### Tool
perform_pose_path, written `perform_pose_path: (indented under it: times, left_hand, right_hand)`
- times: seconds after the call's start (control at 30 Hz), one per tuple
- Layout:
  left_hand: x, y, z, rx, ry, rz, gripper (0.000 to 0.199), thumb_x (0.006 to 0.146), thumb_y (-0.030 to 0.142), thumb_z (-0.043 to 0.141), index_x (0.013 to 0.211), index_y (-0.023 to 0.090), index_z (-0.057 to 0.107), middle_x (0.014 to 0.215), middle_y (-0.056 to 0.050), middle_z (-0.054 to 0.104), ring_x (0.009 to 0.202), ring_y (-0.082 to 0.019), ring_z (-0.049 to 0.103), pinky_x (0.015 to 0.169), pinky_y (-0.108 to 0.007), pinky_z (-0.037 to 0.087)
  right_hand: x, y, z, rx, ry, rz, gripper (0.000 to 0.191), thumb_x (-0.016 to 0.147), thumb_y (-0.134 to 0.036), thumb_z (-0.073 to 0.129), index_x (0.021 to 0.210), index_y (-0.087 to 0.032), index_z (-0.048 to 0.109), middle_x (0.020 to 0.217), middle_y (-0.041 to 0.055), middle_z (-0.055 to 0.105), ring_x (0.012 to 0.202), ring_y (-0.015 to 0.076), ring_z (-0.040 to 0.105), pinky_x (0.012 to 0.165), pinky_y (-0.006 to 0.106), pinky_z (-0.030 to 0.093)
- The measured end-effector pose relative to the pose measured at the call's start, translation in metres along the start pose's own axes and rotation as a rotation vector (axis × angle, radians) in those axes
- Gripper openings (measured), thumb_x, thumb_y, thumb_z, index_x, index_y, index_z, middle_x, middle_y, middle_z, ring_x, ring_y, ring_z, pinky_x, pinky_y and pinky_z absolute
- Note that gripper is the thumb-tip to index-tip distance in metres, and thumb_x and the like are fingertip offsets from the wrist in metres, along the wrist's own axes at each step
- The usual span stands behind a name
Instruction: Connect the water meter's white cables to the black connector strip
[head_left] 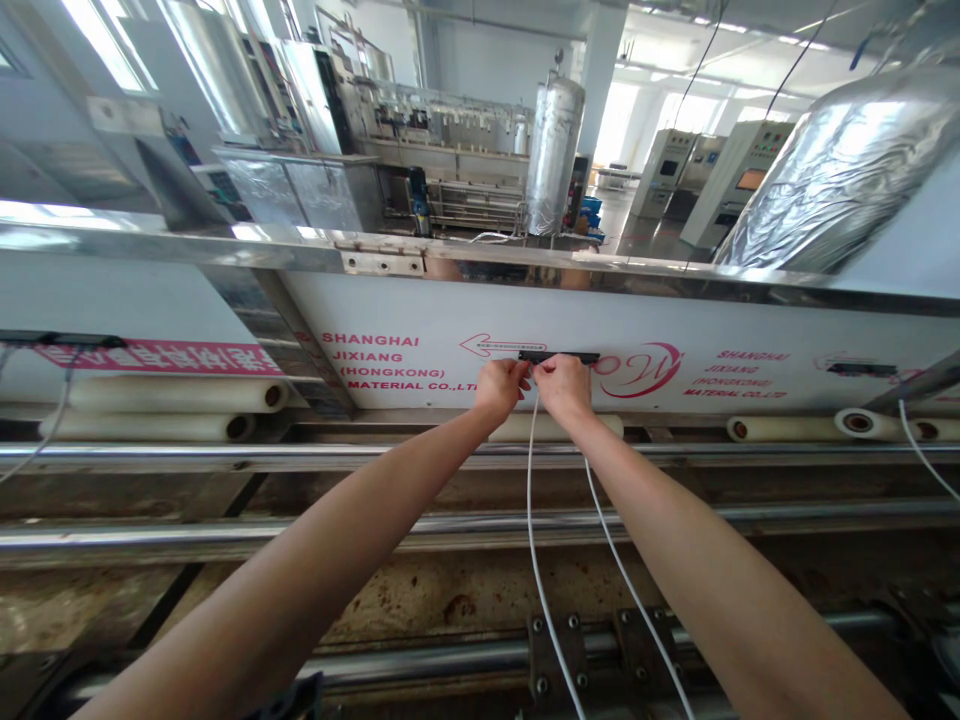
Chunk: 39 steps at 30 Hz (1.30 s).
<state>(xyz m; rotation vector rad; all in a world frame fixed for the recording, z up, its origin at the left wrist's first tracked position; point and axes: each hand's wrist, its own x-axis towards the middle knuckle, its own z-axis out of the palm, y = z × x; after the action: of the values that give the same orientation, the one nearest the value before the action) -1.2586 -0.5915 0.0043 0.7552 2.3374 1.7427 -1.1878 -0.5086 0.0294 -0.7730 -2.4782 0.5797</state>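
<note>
Both my arms reach forward to a slim black bar (581, 357) mounted on a white panel (390, 310) with red lettering. My left hand (504, 387) is closed, its fingertips pinched together just below the bar's left end. Close beside it, my right hand (562, 384) is also pinched, its fingers at the bar's underside. What lies between the fingertips is too small to make out. A white cable (532, 500) hangs down from between my hands. Another white cable (619, 555) drops from behind my right wrist.
Pale film rolls (180, 393) lie along the panel's foot at left, and more rolls (787, 429) at right. Metal rods (442, 523) run across below. A steel rail (465, 267) tops the panel. Beyond stand silver tanks (553, 150) and control cabinets (739, 180).
</note>
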Motion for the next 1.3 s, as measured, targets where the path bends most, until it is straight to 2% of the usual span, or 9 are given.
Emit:
perform_pose_path:
  times: [0.13,0.4,0.67,0.87,1.07,1.3]
  left_hand:
    - [0.004,-0.006,-0.002,-0.02,-0.031,0.021,0.024,0.086,0.022,0.054,0.066,0.011,0.061,0.054,-0.001,0.059,0.042,-0.008,0.049,0.041,-0.016,0.035]
    - [0.008,-0.015,-0.003,-0.062,-0.066,-0.041,0.021,0.083,0.025,0.058,0.068,0.011,0.063,0.054,-0.002,0.058,0.04,-0.007,0.046,0.038,-0.016,0.033]
    - [0.012,-0.014,-0.002,-0.062,-0.093,-0.076,0.027,0.083,0.033,0.058,0.069,0.01,0.062,0.056,-0.004,0.06,0.04,-0.008,0.047,0.037,-0.016,0.032]
    - [0.008,-0.011,-0.001,-0.039,-0.123,-0.104,0.027,0.081,0.035,0.061,0.069,0.011,0.064,0.057,-0.004,0.061,0.04,-0.009,0.048,0.034,-0.016,0.029]
    - [0.008,-0.005,0.007,-0.069,-0.147,-0.134,0.027,0.084,0.032,0.057,0.067,0.011,0.063,0.057,-0.004,0.06,0.04,-0.008,0.048,0.034,-0.016,0.029]
    - [0.012,-0.004,0.012,-0.11,-0.142,-0.186,0.026,0.085,0.028,0.057,0.066,0.01,0.06,0.056,-0.003,0.059,0.039,-0.009,0.048,0.034,-0.018,0.029]
  right_hand:
    - [0.0,0.001,0.0,-0.01,0.008,-0.023,0.024,0.079,-0.031,0.05,0.077,-0.022,0.073,0.078,0.0085,0.071,0.078,0.0223,0.066,0.063,0.027,0.041]
    - [0.001,0.005,0.003,0.031,0.03,-0.04,0.022,0.077,-0.028,0.052,0.074,-0.021,0.072,0.075,0.0074,0.071,0.075,0.022,0.065,0.062,0.028,0.04]
    - [0.003,0.009,0.004,0.088,0.037,-0.049,0.021,0.077,-0.03,0.053,0.073,-0.02,0.071,0.074,0.0068,0.071,0.074,0.0218,0.065,0.064,0.028,0.04]
    - [0.002,0.019,0.006,0.287,0.028,-0.018,0.016,0.078,-0.028,0.055,0.078,-0.018,0.067,0.077,0.0057,0.07,0.074,0.0188,0.063,0.068,0.027,0.043]
    - [0.003,0.025,0.011,0.361,0.002,0.022,0.016,0.082,-0.027,0.05,0.083,-0.016,0.061,0.071,0.0034,0.069,0.061,0.0156,0.061,0.061,0.026,0.044]
    - [-0.004,0.025,0.012,0.38,-0.017,0.006,0.009,0.08,-0.025,0.052,0.077,-0.018,0.057,0.068,0.0025,0.066,0.062,0.016,0.059,0.061,0.026,0.042]
